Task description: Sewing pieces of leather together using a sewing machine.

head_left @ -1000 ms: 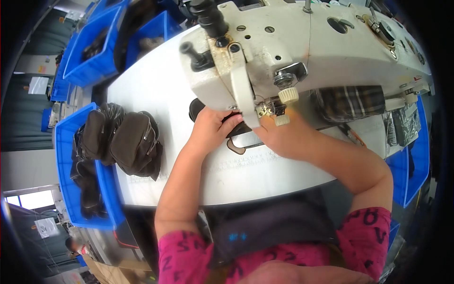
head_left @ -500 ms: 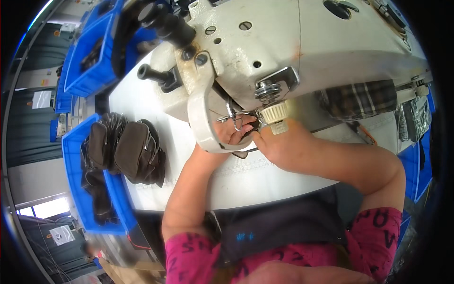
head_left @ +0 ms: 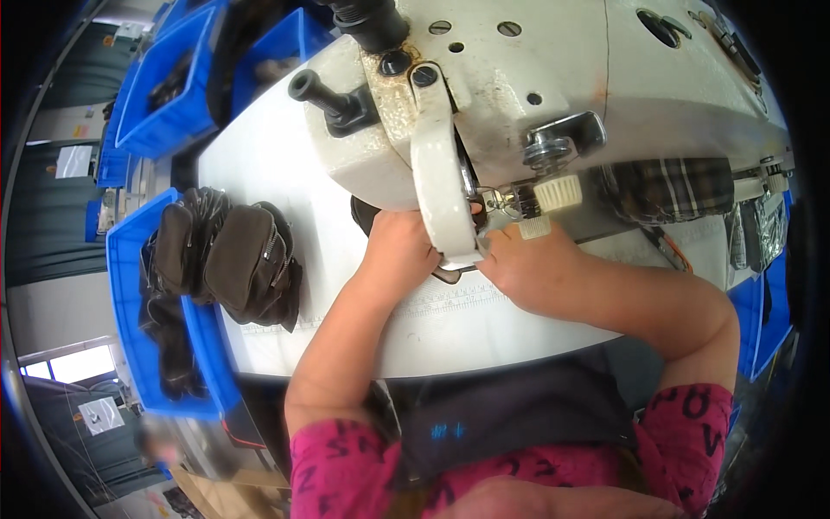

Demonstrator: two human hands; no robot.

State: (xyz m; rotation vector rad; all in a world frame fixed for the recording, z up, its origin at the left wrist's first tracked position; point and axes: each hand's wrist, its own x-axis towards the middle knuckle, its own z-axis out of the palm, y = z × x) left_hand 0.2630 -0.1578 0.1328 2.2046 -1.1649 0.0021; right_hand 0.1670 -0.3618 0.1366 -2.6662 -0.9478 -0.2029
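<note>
A cream sewing machine [head_left: 553, 60] fills the upper part of the view, with a curved white guard [head_left: 443, 173] in front of its needle area. My left hand [head_left: 399, 246] is bent against the guard's left side, and most of its fingers are hidden behind it. Beside that hand a dark fabric piece [head_left: 363, 214] shows, and a light-edged tab [head_left: 447, 276] sticks out below the guard. My right hand [head_left: 529, 259] is closed, its fingers curled toward the needle area by the work. What lies between its fingertips is mostly hidden by the machine.
Dark zipped pouches [head_left: 246, 264] are heaped on the white table [head_left: 415, 342] at the left, partly over a blue bin [head_left: 130, 320]. More blue bins [head_left: 173, 95] stand at the far left. Under the machine arm rests a plaid fabric roll [head_left: 670, 190], near orange-handled snips [head_left: 670, 251].
My left hand has drawn in from under the guard, and its fingers are now more hidden. A dark piece now shows to its left. The machine appears further right because the view shifted.
</note>
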